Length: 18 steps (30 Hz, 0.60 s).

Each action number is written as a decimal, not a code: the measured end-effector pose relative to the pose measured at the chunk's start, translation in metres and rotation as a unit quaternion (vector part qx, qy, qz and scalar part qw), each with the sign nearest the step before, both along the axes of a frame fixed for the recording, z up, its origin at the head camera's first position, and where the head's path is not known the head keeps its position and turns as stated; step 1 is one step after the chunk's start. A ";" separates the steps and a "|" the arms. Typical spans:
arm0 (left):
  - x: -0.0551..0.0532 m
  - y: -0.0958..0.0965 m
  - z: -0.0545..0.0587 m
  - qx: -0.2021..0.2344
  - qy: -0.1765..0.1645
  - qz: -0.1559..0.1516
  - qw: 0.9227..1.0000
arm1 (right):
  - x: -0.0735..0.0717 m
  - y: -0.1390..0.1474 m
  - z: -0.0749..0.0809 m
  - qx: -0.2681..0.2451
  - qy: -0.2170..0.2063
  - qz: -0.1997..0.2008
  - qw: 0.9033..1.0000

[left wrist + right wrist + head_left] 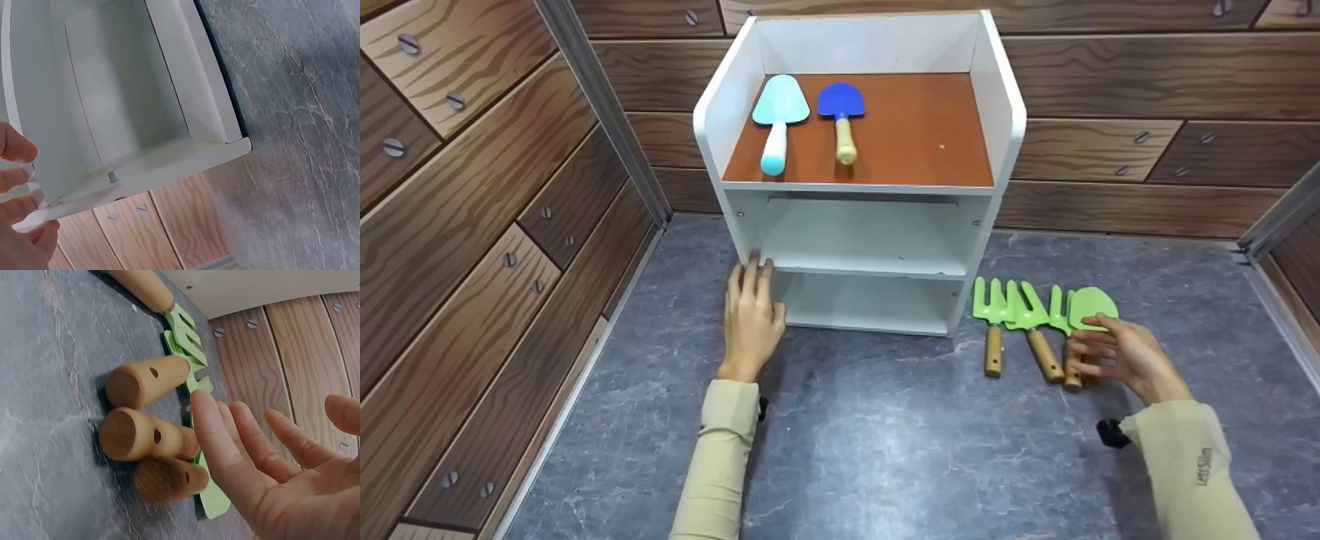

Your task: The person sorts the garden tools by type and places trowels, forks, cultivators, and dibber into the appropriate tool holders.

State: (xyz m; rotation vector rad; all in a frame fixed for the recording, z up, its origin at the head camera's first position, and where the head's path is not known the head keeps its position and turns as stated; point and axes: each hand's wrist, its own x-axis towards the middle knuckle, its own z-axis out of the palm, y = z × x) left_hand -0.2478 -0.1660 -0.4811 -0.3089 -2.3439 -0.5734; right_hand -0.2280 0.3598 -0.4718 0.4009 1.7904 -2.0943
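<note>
My left hand [751,322] grips the front edge of the left side panel of a white shelf unit [870,271], its fingers on both sides of the panel in the left wrist view. My right hand [1136,360], holding nothing, has its fingers spread beside green garden tools with wooden handles on the floor. These are a hand fork [994,311], a splayed-tine fork [1029,311], another partly covered fork [1057,319] and a rounded trowel [1091,306]. The right fingers cover part of the trowel; contact is unclear. Several wooden handles [149,382] lie left of this hand in the right wrist view.
On the unit's brown top lie a turquoise trowel [781,105] with a white handle and a blue shovel [841,101] with a wooden handle. Two white compartments open below. Wood-patterned walls [1095,75] enclose the grey marbled floor [885,435] at the back and sides.
</note>
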 end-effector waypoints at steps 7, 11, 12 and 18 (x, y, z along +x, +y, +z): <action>0.000 -0.001 0.001 0.003 -0.001 -0.001 1.000 | -0.001 0.009 -0.002 0.010 -0.001 -0.001 1.000; -0.001 -0.001 0.002 0.007 -0.001 -0.004 1.000 | -0.002 0.014 -0.004 0.017 -0.011 -0.004 1.000; -0.001 -0.001 0.003 0.006 -0.002 -0.004 1.000 | -0.002 0.015 -0.004 0.017 -0.014 -0.007 1.000; 0.001 -0.001 0.003 -0.003 -0.006 0.000 1.000 | 0.001 0.022 -0.006 0.010 -0.024 -0.020 0.999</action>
